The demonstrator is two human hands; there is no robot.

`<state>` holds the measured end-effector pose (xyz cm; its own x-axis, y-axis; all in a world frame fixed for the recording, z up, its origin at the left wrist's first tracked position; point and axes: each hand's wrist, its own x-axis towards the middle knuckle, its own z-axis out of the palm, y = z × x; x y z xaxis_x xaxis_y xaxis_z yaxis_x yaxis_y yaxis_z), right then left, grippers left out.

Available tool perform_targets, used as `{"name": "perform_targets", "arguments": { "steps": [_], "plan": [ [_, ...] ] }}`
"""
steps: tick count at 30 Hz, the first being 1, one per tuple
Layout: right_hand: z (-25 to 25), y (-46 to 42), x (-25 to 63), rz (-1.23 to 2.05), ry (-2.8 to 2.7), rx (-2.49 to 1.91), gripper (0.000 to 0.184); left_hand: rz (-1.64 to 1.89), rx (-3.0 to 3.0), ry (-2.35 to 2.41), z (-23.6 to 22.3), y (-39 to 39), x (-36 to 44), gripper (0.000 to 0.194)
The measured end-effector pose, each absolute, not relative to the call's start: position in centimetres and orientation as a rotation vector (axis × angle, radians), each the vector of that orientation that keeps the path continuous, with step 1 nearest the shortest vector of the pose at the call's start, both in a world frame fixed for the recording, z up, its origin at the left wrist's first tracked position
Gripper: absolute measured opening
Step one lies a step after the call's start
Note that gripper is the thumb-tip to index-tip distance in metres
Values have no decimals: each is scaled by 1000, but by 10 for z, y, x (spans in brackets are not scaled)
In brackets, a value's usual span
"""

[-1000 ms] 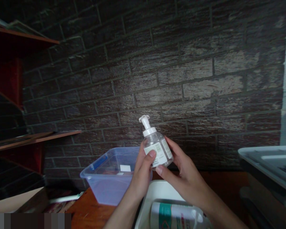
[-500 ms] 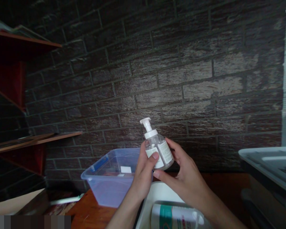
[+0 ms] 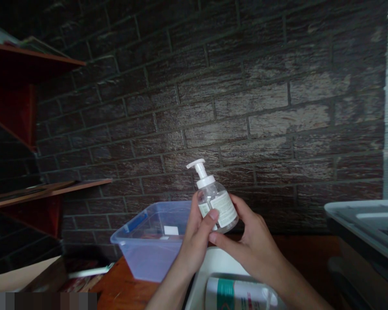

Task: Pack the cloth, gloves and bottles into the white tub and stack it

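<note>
A clear pump bottle (image 3: 224, 209) with a white pump top and white labels is held up between both hands, tilted a little to the left. My left hand (image 3: 197, 234) grips its left side, the thumb lying across the front label. On the other side my right hand (image 3: 250, 237) holds the bottle near its base, with fingers behind and thumb at the lower edge. Below the hands, a white bin (image 3: 210, 262) contains a white and green bottle (image 3: 236, 295) on its side, partly covered by my right forearm.
A translucent blue plastic tub (image 3: 148, 258) stands left on the wooden table (image 3: 116, 286). At right is a lidded storage box (image 3: 365, 215). Wall shelves (image 3: 51, 189) jut out at left, above a cardboard box (image 3: 26, 273). A dark brick wall (image 3: 213, 107) rises behind.
The pump bottle has turned between my hands, so its spout points further left and the text label faces me more. Both hands stay nearly in place.
</note>
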<state>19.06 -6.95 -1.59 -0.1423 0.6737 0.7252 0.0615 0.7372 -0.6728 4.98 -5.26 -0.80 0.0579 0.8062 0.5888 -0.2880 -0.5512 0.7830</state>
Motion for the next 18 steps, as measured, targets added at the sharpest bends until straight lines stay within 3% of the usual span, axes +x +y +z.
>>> {"name": "perform_targets", "arguments": {
  "steps": [10,18],
  "plan": [
    [-18,-71,191,699,-1697,-537,67,1647,1389,454,-8,-50,51,60],
    [-21,-65,189,528,-1633,-600,78,1619,1482,507,-9,-51,52,58]
  ]
}}
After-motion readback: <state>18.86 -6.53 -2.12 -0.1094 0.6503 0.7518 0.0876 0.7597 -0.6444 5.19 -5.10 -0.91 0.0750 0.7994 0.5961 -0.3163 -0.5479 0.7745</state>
